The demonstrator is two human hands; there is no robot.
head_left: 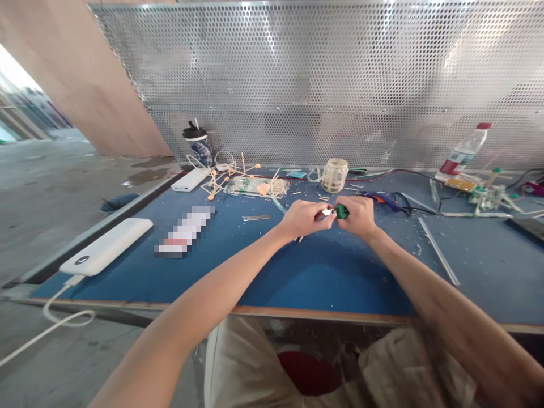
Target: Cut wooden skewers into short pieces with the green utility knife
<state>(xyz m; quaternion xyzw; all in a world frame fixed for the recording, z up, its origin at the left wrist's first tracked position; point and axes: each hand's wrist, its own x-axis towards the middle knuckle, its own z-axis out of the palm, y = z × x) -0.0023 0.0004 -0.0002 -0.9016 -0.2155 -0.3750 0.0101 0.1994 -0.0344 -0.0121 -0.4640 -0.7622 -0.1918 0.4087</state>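
My left hand (302, 220) is closed in a pinch on a small white piece (327, 212) over the middle of the blue table. Right beside it, my right hand (358, 215) wraps round a small green object (341, 211), whose kind I cannot make out. The white piece and the green object meet or nearly meet between the two hands. Thin pale sticks (300, 238) lie just below my left hand. Behind the hands stands a translucent jar (335, 175).
A white power bank (106, 246), a metal blade (256, 217) and stick models (219, 181) lie to the left, near a tumbler (199, 144). To the right are a blue glue gun (385, 200), a clear strip (438, 250), a bottle (463, 153) and a perforated metal panel (297, 73) behind.
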